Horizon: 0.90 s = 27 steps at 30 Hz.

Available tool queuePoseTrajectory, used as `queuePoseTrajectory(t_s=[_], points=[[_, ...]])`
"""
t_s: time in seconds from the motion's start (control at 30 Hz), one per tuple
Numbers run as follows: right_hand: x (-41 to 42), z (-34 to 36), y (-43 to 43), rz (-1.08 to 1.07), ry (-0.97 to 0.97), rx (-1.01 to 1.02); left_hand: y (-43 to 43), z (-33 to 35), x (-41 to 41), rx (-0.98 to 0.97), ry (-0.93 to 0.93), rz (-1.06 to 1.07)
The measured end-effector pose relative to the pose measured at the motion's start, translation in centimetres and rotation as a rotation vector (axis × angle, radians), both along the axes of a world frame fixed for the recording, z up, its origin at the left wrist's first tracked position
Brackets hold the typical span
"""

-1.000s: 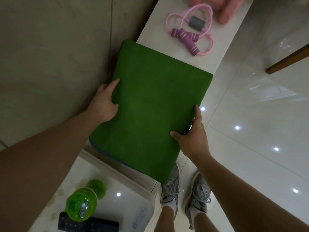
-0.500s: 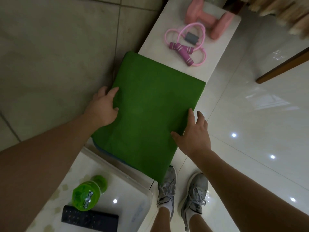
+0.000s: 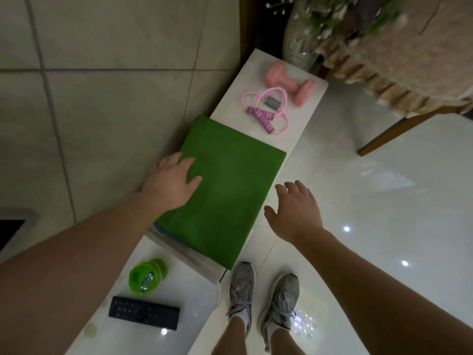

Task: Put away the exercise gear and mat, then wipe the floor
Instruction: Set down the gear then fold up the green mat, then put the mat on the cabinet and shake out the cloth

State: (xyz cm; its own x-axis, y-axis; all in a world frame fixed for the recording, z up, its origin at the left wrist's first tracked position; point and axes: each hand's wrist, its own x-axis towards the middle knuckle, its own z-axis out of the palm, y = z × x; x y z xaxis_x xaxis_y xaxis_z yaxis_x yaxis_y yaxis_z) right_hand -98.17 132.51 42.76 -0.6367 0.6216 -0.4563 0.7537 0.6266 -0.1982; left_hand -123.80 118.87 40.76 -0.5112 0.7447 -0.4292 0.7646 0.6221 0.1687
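A folded green mat (image 3: 227,185) lies flat on the white bench (image 3: 304,124) along the tiled wall. My left hand (image 3: 172,181) rests palm down on the mat's left edge, fingers spread. To the right of the mat my right hand (image 3: 294,210) hovers open, apart from it and holding nothing. Beyond the mat a pink resistance band with purple handles (image 3: 266,111) lies on the bench, and a pink dumbbell (image 3: 290,83) sits at the far end.
A white tray-like surface (image 3: 194,298) near me holds a green bottle (image 3: 146,276) and a black remote (image 3: 143,312). My grey shoes (image 3: 263,290) stand on the glossy white floor. A vase (image 3: 299,34) and a fringed table (image 3: 399,60) stand at the far right.
My right hand has let go of the mat's right edge and pulled back, open. My left hand has flattened onto the mat. The view has tilted up, showing more of the bench.
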Motion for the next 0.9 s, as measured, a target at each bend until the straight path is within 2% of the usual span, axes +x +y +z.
queuePoseTrajectory(t_s=[0.23,0.7,0.9], points=[[1.1,8.7,2.0,0.002,0.034,0.046,1.0,7.5,2.5,0.080,0.004,0.053],[1.0,27.5,4.1,-0.011,0.148,0.162,2.7,27.2,5.7,0.218,0.104,-0.002],[1.3,34.2,4.6,-0.010,0.203,0.218,3.0,33.6,6.2,0.240,0.153,-0.035]])
